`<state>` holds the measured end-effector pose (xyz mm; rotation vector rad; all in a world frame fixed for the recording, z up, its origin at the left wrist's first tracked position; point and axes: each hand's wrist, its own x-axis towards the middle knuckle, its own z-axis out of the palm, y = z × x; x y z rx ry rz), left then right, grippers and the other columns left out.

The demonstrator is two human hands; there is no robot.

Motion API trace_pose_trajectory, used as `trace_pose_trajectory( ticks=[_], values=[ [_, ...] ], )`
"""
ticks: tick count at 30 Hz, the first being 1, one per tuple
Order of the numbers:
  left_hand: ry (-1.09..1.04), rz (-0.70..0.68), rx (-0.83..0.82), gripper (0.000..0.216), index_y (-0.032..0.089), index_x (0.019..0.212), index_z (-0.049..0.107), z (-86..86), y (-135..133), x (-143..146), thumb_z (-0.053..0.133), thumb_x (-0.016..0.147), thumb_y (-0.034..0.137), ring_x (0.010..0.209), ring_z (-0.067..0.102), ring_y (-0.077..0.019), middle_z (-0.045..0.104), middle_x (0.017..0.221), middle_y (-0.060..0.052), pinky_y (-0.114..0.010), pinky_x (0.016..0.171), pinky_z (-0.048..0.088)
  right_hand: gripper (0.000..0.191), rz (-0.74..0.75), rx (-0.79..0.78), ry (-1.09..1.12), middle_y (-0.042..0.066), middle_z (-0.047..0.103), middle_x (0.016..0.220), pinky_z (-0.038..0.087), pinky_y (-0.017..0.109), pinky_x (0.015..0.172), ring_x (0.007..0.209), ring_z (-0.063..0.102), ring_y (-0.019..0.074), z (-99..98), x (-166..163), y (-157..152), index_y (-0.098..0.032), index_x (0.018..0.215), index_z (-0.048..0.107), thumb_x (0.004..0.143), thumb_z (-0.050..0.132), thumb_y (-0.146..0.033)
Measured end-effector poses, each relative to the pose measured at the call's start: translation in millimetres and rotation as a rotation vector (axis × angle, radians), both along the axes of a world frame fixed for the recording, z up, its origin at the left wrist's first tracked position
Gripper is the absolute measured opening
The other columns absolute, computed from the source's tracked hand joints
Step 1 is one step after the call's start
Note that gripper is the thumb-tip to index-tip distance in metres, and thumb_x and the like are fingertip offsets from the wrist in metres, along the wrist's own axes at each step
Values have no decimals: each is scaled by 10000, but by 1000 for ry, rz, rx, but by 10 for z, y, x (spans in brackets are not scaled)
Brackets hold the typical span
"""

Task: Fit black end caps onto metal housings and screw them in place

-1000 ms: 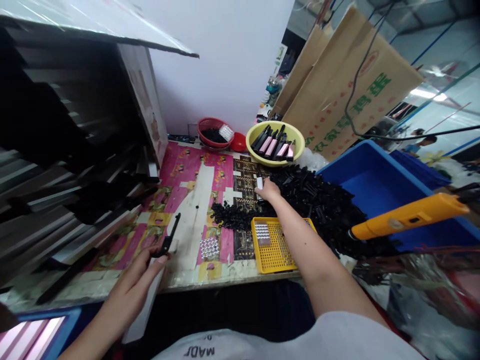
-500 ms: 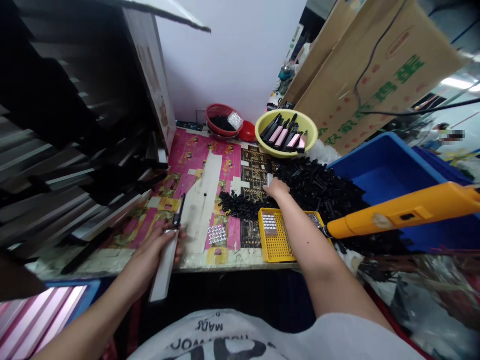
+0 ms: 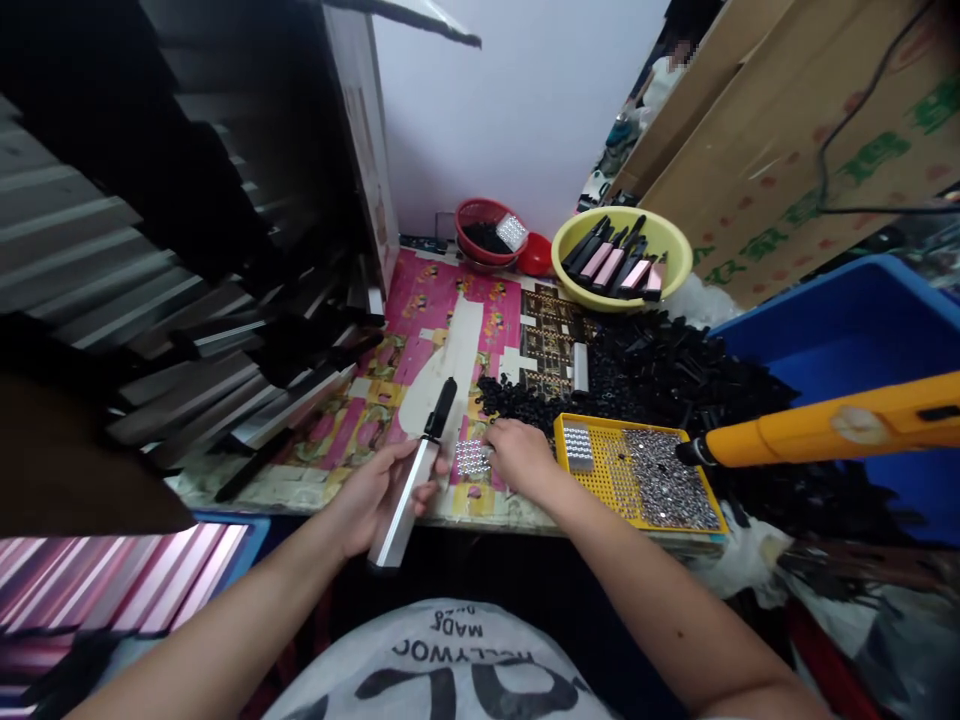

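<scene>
My left hand (image 3: 382, 495) is shut around a long silver bar with a black tip (image 3: 405, 512), held tilted above the table's front edge. My right hand (image 3: 521, 460) rests just right of it, fingertips at a small square patch of silver studs (image 3: 472, 458); I cannot tell if they grip it. Beyond that hand lies a heap of small black rings (image 3: 517, 398). To its right sits a yellow perforated tray (image 3: 592, 490) scattered with silver studs. A large pile of black plastic parts (image 3: 675, 380) rises behind the tray.
A yellow basin (image 3: 619, 258) holds black and pink pieces, next to a red basket (image 3: 487, 232). A blue bin (image 3: 847, 350) stands right, under a yellow-orange tool (image 3: 847, 425). Stacked black-and-silver bars (image 3: 180, 300) fill a rack at left. Cardboard sheets (image 3: 780, 130) lean at back right.
My right hand has moved from the black pile down and left to the silver stud patch. My left hand has shifted slightly with the bar, and the yellow tray's studs now show.
</scene>
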<state>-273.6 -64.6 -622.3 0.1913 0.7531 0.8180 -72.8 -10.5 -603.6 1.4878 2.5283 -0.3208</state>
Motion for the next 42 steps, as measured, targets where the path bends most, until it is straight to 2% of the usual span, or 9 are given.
trace_pose_trajectory(
  ticks=[9, 12, 15, 18, 27, 31, 34, 38, 42],
  values=[
    [-326, -66, -57, 297, 72, 994, 584, 100, -29, -10, 454, 851, 298, 525, 478, -77, 502, 732, -26, -161, 389, 419, 215, -134, 22, 112, 103, 639, 959, 416, 317, 755, 906, 584, 239, -30, -79, -38, -178, 922, 592, 711, 556, -203],
    [-269, -69, -54, 294, 70, 992, 585, 137, -28, 23, 474, 843, 299, 532, 481, -75, 502, 729, -23, -170, 413, 436, 104, -241, -47, 559, 49, 622, 886, 417, 281, 722, 817, 575, 177, -40, -95, -137, -198, 850, 567, 765, 510, -219],
    [7, -12, 33, 233, 102, 962, 586, 186, -56, 107, 529, 828, 284, 671, 559, -121, 563, 829, -53, -250, 574, 521, 96, -406, -297, 1159, 0, 588, 776, 422, 245, 644, 694, 550, 131, -78, -141, -216, -206, 809, 525, 784, 512, -298],
    [228, 26, 177, 241, 163, 1004, 566, 227, -108, 210, 606, 796, 277, 824, 590, -170, 602, 914, -55, -319, 707, 526, 139, -512, -492, 1477, -26, 552, 697, 412, 231, 612, 628, 518, 108, -100, -183, -259, -199, 778, 509, 744, 572, -318],
    [446, 63, 352, 303, 184, 1008, 597, 258, -179, 333, 672, 743, 310, 721, 562, -113, 626, 866, -13, -181, 625, 441, 94, -456, -365, 1401, -25, 532, 704, 383, 217, 528, 592, 491, 102, 10, -142, -332, -203, 774, 519, 753, 573, -277],
    [287, 80, 170, 250, 182, 999, 595, 249, -141, 339, 631, 778, 293, 734, 586, -129, 627, 861, -28, -236, 682, 498, 133, -533, -429, 1536, -33, 527, 676, 404, 218, 564, 596, 492, 98, 14, -114, -344, -201, 758, 513, 740, 593, -306],
    [104, 35, -38, 240, 134, 934, 595, 222, -80, 297, 557, 821, 341, 609, 565, -115, 603, 785, -57, -219, 536, 500, 144, -614, -414, 1563, -31, 547, 672, 411, 219, 589, 608, 494, 98, -6, -63, -341, -200, 760, 532, 738, 602, -324],
    [-164, -51, -41, 330, 124, 892, 578, 172, -43, 239, 451, 864, 427, 480, 452, -56, 551, 771, -52, -135, 355, 363, 181, -680, -479, 1565, -35, 555, 648, 413, 218, 572, 584, 491, 95, -57, -33, -370, -197, 756, 541, 714, 628, -349],
    [-195, -101, -70, 321, 109, 912, 588, 129, -80, 238, 456, 872, 399, 607, 541, -97, 535, 788, -46, -194, 504, 496, 177, -689, -587, 1588, -34, 567, 657, 410, 211, 570, 595, 510, 92, -78, -66, -430, -192, 750, 535, 709, 630, -336]
  ],
)
